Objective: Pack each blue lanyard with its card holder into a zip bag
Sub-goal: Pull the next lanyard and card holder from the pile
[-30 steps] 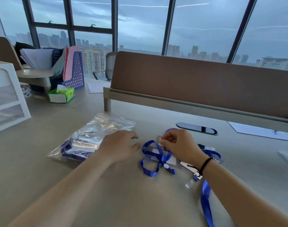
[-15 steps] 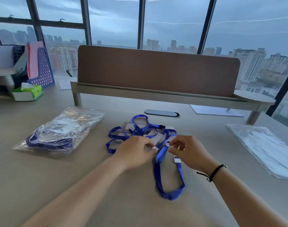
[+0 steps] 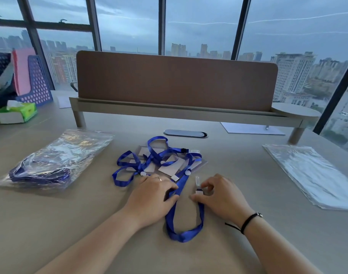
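Observation:
A tangle of blue lanyards (image 3: 155, 157) lies over clear card holders (image 3: 169, 165) in the middle of the desk. One lanyard strap (image 3: 181, 232) loops toward me between my hands. My left hand (image 3: 151, 196) pinches one side of this strap between thumb and fingers. My right hand (image 3: 220, 196) pinches the strap's other end at its clear clip (image 3: 198, 186). A filled zip bag (image 3: 50, 165) with lanyards inside lies at the left. A stack of empty zip bags (image 3: 315, 173) lies at the right.
A brown divider panel (image 3: 175, 82) on a raised shelf runs across the back of the desk. A cable port (image 3: 185, 133) sits just behind the lanyards. A tissue box (image 3: 16, 113) and a blue file rack (image 3: 34, 82) stand at the far left. A sheet of paper (image 3: 250, 128) lies under the shelf.
The view has swung right, so the filled bag sits farther left. Both hands have drawn one strap toward me, out of the tangle, and moved slightly apart.

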`<state>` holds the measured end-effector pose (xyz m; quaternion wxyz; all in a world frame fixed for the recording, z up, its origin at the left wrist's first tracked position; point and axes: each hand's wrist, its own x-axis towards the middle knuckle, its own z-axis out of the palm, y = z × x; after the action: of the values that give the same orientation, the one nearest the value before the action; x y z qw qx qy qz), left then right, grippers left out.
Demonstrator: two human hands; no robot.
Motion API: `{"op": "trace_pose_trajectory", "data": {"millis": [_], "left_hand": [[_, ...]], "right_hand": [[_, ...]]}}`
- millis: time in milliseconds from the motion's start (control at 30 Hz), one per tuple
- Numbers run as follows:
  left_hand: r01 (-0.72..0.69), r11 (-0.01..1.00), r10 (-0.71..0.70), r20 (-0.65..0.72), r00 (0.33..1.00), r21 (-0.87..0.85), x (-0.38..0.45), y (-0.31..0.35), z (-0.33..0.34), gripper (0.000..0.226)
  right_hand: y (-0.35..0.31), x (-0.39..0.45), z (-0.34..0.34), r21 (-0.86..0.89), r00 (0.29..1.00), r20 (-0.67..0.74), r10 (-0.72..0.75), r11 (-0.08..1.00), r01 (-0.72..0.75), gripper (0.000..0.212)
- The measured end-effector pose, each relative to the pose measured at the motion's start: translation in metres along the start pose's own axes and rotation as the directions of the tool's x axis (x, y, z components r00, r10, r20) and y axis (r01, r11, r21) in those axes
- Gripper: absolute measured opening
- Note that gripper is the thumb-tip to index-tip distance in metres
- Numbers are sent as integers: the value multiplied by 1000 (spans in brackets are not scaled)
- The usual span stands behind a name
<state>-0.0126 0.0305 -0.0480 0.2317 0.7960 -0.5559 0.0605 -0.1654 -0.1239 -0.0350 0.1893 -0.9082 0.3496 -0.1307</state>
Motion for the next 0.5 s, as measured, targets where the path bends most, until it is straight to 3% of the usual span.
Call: {"op": "trace_pose_trajectory", "data": {"millis": [200,400,500], "left_hand": [[20,998,-19,6,1000,-54,0,0,-7,32],[146,916,-149,21,989,-373,-1,3,-10,36],[223,820,-235,45,971,-527,0,5,-12,32]], "right_hand": [[-4,-3,1,112,1000,27,6,994,-9,13],[-5,-2,1,344,999,-2,38,938,-35,22],[-8,-3,-3,595,991,17,133,795,-117,32]]}}
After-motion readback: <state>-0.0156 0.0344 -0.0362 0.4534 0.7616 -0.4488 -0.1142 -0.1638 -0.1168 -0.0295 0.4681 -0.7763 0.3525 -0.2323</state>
